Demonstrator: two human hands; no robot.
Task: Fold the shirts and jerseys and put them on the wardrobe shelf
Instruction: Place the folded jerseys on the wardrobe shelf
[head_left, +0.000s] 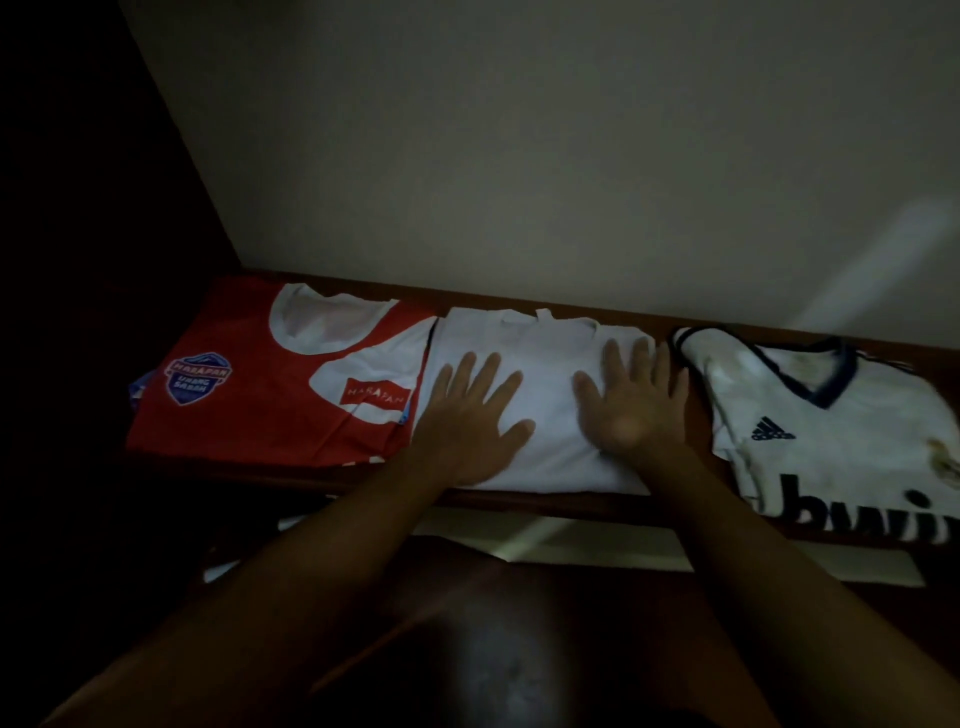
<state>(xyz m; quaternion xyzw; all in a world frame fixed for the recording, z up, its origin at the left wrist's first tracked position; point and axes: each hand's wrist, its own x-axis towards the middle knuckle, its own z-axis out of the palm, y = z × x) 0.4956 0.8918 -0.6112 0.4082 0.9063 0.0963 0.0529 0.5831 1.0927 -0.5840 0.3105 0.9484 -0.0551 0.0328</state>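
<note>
White shirt (540, 415) folded on shelf (519, 501) between red jersey (270, 395) and white jersey (831, 415); left hand (467, 421) and right hand (631, 400) pressed flat on it, fingers spread. Looks nearly finished.

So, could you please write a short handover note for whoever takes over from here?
Left hand and right hand: both open, flat on the folded white shirt, mid-shelf.
Wardrobe shelf: folded red Harapan jersey on the left, white Adidas jersey on the right.
Done: three garments folded and placed.
Left: lift the hands; any further garments are out of view.
</note>
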